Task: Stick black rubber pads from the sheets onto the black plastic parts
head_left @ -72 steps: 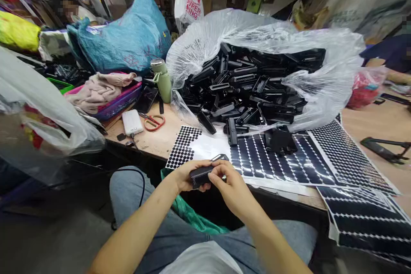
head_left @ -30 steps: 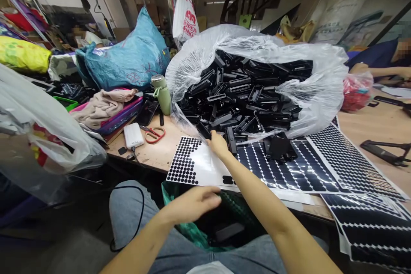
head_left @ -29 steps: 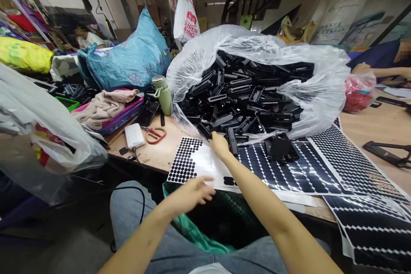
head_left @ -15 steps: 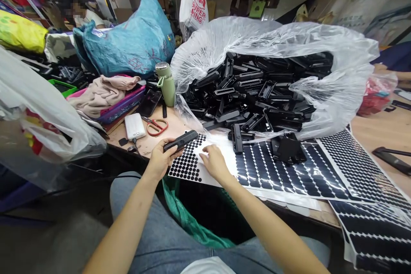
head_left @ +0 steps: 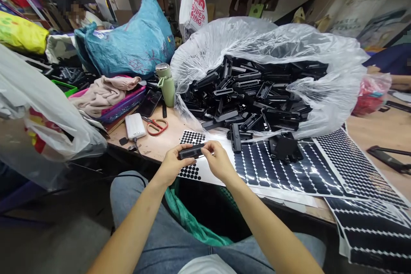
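Brought together since half a second ago are the right hand (head_left: 215,159) and the black plastic part (head_left: 190,152), which has been turned more nearly level and drawn in above the sticker sheet (head_left: 210,174). By the left hand (head_left: 171,163) the part's left end is grasped, thumb below and fingers above; its right end is pinched by the right thumb and fingertips, their exact contact being partly hidden. It is held clear of the table, long, narrow and blocky, with a finely textured dark face.

Smooth white backing is dotted with small round black stickers, and is partly covered by both hands. Beside it, glossy sheets (head_left: 282,169) are printed with dark strips of scalloped edge. Behind, a heap of hard black parts (head_left: 247,90) is enclosed by a crinkled, translucent plastic bag (head_left: 195,53), and one upright piece (head_left: 236,138) is left at its front edge.

To the left, scissors (head_left: 157,126) with rounded orange handles are laid near a smooth white power bank (head_left: 135,126) and a matte green bottle (head_left: 167,90). Between the denim-covered knees, a wrinkled green bag (head_left: 192,224) is held open.
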{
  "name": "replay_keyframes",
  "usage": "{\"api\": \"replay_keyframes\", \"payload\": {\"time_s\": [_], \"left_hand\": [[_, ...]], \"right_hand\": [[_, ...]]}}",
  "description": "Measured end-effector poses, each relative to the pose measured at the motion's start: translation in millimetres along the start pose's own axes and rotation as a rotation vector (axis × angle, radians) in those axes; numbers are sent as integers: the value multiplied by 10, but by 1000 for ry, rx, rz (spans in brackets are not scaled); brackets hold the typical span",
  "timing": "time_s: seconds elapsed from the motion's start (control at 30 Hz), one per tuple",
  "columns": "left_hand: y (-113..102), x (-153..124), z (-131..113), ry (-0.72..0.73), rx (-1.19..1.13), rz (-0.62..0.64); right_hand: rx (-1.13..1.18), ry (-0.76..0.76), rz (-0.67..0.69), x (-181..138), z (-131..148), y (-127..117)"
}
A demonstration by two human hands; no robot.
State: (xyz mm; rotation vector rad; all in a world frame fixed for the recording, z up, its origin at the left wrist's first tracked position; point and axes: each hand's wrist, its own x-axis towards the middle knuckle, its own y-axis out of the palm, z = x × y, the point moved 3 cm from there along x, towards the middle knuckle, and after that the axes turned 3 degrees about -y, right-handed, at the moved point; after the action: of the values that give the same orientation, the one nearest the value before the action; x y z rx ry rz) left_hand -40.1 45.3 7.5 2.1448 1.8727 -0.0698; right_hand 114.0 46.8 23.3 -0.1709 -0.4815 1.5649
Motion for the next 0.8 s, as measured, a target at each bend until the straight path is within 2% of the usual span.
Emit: {"api": "replay_keyframes", "payload": {"time_s": [0.13, 0.43, 0.53, 0.6, 0.73, 0.8], "left_hand": [[138, -66, -7, -4, -61, 10], [224, -134, -17, 31, -80, 31], [264, -138, -9, 24, -62, 33], [284, -122, 32, 10, -34, 31], [331, -51, 200, -37, 136, 36], [364, -13, 277, -27, 243, 26]], "right_hand": [[18, 29, -52, -30, 37, -5], [-20, 37, -44, -90, 49, -30], [-62, 13, -82, -135, 23, -78], [-141, 44, -150, -230, -84, -180], [-480, 251, -247, -571, -495, -419], [-607, 255, -282, -724, -658, -456]]}}
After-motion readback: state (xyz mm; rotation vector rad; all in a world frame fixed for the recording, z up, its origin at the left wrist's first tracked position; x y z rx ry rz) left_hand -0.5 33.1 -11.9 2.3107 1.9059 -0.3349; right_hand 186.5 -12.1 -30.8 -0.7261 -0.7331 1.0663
